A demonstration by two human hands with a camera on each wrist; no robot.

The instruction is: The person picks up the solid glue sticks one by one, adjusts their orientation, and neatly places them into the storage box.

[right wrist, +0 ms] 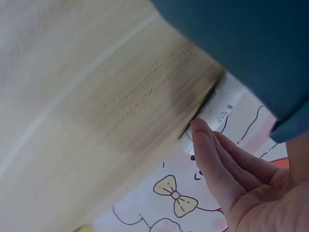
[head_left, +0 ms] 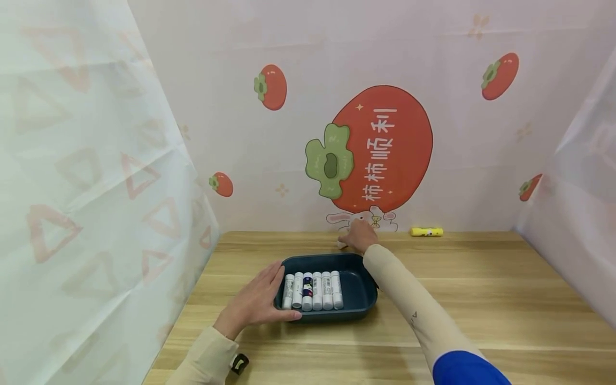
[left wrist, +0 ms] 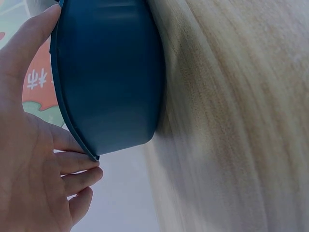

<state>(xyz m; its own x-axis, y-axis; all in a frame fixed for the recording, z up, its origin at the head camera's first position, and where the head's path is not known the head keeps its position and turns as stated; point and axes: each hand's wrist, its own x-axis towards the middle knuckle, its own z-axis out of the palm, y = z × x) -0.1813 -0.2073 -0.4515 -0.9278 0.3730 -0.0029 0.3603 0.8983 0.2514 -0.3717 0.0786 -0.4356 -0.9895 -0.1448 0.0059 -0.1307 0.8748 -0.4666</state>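
Observation:
A dark blue tray stands on the wooden table with a row of several white glue sticks in its left part; one has a dark blue label. My left hand holds the tray's left end, thumb on the front rim and fingers at the back corner, as the left wrist view also shows. My right hand reaches behind the tray. In the right wrist view, its fingertips touch a white glue stick lying by the wall. The tray hides part of that stick.
A yellow tube lies against the back wall, right of my right hand. The wooden table extends right of the tray. Printed sheets stand at the back and both sides. A small black object is beside my left sleeve.

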